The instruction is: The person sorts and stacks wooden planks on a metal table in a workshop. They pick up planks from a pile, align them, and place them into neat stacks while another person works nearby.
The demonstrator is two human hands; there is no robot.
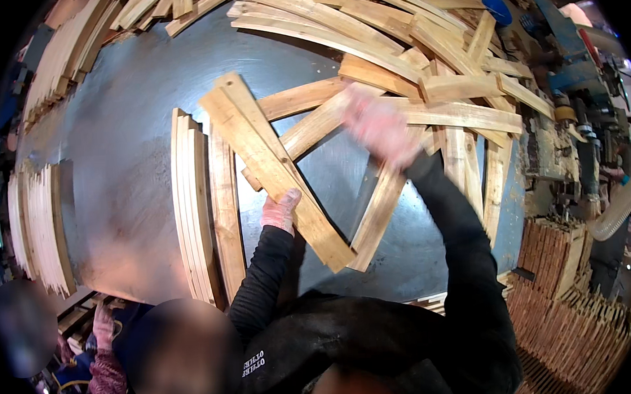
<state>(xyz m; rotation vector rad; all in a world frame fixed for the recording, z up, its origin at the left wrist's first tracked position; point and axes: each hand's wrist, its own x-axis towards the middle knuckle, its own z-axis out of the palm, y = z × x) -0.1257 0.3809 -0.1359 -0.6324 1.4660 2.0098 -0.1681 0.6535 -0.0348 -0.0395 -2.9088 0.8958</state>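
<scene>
My left hand (281, 210), in a pale glove, is closed on the edge of a long light wooden board (293, 191). That board lies slantwise in front of me, with a second board (243, 93) showing along its right side. Blurred by motion, my right hand (382, 126) is over several loose boards (318, 128) to the right; its fingers cannot be made out, nor whether it touches any wood. Left of the held board, a single board (225, 202) lies lengthwise beside a row of boards (195, 211) set side by side.
The grey metal table (124, 136) carries a jumbled board pile (392, 26) along its far and right sides. More boards are lined up at the left edge (43, 228). Machinery (578, 123) and stacked wood (551, 276) stand right. A co-worker's gloved hand (104, 325) shows lower left.
</scene>
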